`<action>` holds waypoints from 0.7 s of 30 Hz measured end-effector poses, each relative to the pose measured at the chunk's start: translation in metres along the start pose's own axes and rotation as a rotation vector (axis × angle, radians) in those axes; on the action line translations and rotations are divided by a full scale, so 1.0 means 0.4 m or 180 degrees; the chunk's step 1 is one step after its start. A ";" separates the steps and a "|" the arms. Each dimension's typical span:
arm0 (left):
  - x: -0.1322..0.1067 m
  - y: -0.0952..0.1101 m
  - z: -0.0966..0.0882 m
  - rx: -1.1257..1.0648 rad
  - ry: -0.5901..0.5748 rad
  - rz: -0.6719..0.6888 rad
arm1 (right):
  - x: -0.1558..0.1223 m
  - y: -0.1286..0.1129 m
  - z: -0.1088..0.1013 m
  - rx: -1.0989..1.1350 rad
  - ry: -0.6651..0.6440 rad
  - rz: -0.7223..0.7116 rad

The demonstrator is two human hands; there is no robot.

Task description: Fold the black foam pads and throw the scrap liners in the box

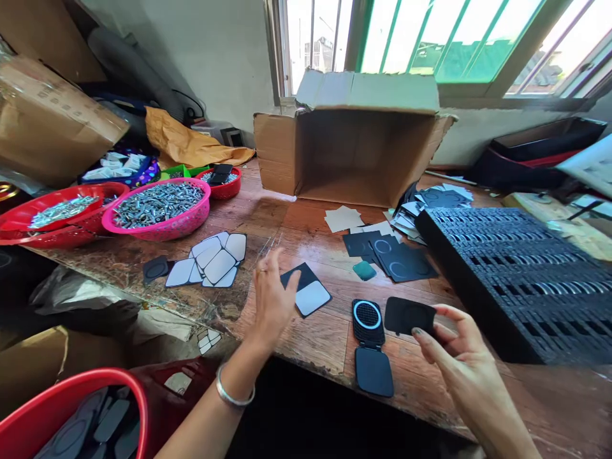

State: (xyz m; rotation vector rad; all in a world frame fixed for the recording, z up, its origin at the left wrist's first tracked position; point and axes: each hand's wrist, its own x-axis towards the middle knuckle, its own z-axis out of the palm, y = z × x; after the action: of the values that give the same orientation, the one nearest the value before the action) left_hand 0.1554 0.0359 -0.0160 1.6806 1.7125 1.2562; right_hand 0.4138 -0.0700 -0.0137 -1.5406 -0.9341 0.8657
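In my right hand is a thin black sheet with rounded corners and a faint ring mark, pinched between thumb and fingers. My left hand is open over the bench, fingers raised and thumb apart. Beside its thumb lies a square piece, half black and half white; whether the thumb touches it I cannot tell. Between the hands, near the front edge, a black hinged holder lies unfolded. Its upper panel carries a pale ring.
White-faced pads lie left, with a small teal piece and black ring-marked sheets toward the right. A pink basket of metal parts, an open cardboard box and a black slotted foam block surround them. Below left stands a red bucket.
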 end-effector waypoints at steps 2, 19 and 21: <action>-0.065 0.039 0.020 0.0270 -0.0521 0.0480 | 0.006 0.007 -0.008 0.0139 -0.0024 0.0151; -0.206 0.082 0.128 -0.0261 -0.2291 -0.0276 | 0.037 0.029 -0.013 0.0392 -0.0540 0.0697; -0.188 0.078 0.122 -0.0295 -0.2310 -0.0542 | 0.037 0.033 -0.011 0.0548 -0.0612 0.0770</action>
State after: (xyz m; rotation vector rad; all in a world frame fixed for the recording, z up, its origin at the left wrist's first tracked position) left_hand 0.2254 -0.0250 -0.0361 1.6153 1.2866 0.5278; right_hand 0.4256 -0.0600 -0.0267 -1.4574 -0.7947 1.2525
